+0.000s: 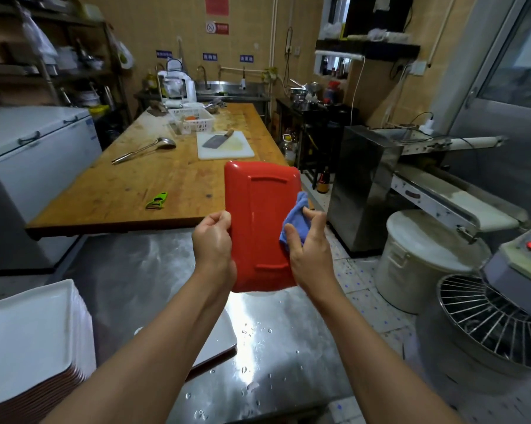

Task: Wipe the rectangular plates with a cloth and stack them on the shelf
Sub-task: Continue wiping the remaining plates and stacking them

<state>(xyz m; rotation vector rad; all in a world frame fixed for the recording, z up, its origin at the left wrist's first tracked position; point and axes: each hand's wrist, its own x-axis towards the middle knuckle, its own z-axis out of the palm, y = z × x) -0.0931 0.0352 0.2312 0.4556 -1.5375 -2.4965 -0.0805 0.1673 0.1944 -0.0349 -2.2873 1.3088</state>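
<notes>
Red plate [259, 228] held up in the air, underside toward the camera, long axis running near to far, above the near steel table [141, 270]. Left hand [212, 240] clamped on the plate's left edge, fingers curled round the rim, thumb bent against the red back. Right hand [310, 249] at the plate's right edge, pinching a blue cloth [295, 217] between thumb and curled fingers; cloth bunched and pressed against the rim, part of it poking out above the fingers. How far the right fingers reach behind the plate: cannot tell. Two raised foot ridges visible on the plate's back, one far, one near.

Low at the near left, a stack of plates [34, 341], white faces up, red edges showing down the side. Just right of the stack, partly hidden under the left forearm, a flat tray [218, 338] lying on the steel, with water drops scattered on the steel to its right.

Beyond, a long wooden table [166, 185] carrying a green peeler [157, 201] near its near edge, a ladle [145, 149] farther off to the left, a white board [224, 145] with a cleaver [216, 139] on it, and a white basket [194, 120] farther still. White freezer [34, 154] at the left. At the right, a lidded bucket [423, 255] on the floor and a mixer guard [497, 316] near it.
</notes>
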